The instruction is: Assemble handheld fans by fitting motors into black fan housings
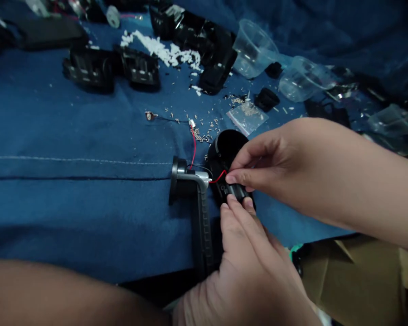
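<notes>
My right hand (279, 158) pinches the end of a thin red wire (220, 175) between thumb and forefinger. That wire runs to the terminal of a small silver motor (202, 177), seated in a black plastic half-shell (204, 217) with a round cap (174, 181) at its left end. My left hand (248, 258) grips a black plastic housing (218, 146) with a round opening, its fingertips just below the pinched wire. Another red wire (194, 147) leads from the motor area up to a small white connector (192, 123). My fingers hide part of the housing.
Loose screws (199, 135) lie beyond the housing, near a clear plastic bag (248, 117). Farther back are white bits (166, 50), black shells (88, 68), and clear cups (255, 47) on the blue cloth (71, 136). A cardboard box (357, 276) stands below the edge at right.
</notes>
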Available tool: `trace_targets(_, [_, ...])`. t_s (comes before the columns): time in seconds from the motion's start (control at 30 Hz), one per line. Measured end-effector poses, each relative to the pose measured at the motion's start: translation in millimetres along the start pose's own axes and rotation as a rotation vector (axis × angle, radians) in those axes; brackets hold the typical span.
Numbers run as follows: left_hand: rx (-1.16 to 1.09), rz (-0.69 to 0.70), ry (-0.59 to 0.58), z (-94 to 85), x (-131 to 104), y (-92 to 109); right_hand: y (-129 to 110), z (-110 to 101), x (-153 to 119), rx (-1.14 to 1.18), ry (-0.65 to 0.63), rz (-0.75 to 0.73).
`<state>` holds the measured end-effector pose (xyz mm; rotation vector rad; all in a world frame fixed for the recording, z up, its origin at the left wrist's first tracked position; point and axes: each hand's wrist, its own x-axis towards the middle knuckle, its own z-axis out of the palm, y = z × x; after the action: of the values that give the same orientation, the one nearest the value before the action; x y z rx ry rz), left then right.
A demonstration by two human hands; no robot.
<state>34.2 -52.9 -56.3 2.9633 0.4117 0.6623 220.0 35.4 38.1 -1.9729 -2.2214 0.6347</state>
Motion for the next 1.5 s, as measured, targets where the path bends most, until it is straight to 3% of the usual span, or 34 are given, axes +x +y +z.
trace_targets(0.07, [0.144,-0.030,-0.021,-4.8,10.7,-8.2,-2.4,3.5,0.4,0.060,0.003,0.066])
trace_targets(0.13, [0.242,-0.074,-0.014,-5.4,18.2,-3.9,-3.6,6.6,0.6,0.097,0.006,0.089])
trace_targets(0.3, [0.307,-0.153,-0.015,-4.5,23.3,10.2,0.1,15.8,0.4,0.161,0.082,-0.027])
trace_targets(0.43, [0.277,-0.090,0.066,-18.7,20.9,-6.0,5.9,15.7,-1.7,0.215,0.082,-0.045])
trace_targets(0.53, [0.286,-0.025,0.055,-32.0,21.1,-20.3,10.1,6.9,-6.0,0.297,0.079,-0.067])
trace_targets(0.6, [0.316,0.039,0.046,-38.5,21.8,-25.8,12.6,3.0,-7.8,0.395,0.193,-0.058])
trace_targets(0.67, [0.351,0.077,0.056,-41.6,22.0,-27.4,16.1,5.7,-6.1,0.481,0.396,-0.060])
trace_targets(0.77, [0.360,0.076,0.073,-40.9,22.3,-25.3,24.9,21.5,3.7,0.412,0.639,-0.200])
trace_targets(0.83, [0.338,0.039,0.060,-41.5,24.9,-25.0,32.3,33.0,11.4,0.287,0.657,-0.322])
trace_targets(0.9, [0.276,-0.005,0.051,-49.2,31.9,-30.5,39.2,40.7,16.6,0.205,0.595,-0.400])
trace_targets(0.97, [0.215,-0.023,0.023,-67.2,44.9,-46.1,44.3,44.3,18.4,0.178,0.531,-0.436])
trace_targets(1.03, [0.215,-0.058,-0.061,-92.0,62.8,-74.8,47.0,45.7,18.2,0.201,0.504,-0.463])
trace_targets(1.1, [0.205,-0.271,-0.229,-113.8,82.0,-115.0,47.7,46.6,18.0,0.252,0.497,-0.448])
trace_targets(1.17, [0.113,-0.530,-0.350,-123.9,97.7,-159.3,47.2,47.7,18.6,0.292,0.509,-0.401])
trace_targets(1.27, [0.017,-0.637,-0.525,-115.1,108.4,-213.0,47.0,49.0,20.7,0.305,0.535,-0.363])
trace_targets(1.33, [-0.039,-0.640,-0.610,-102.8,108.1,-232.2,47.7,49.3,21.9,0.302,0.543,-0.352])
trace_targets(1.5, [-0.086,-0.656,-0.673,-90.1,103.1,-234.5,49.8,50.1,23.3,0.313,0.536,-0.333])
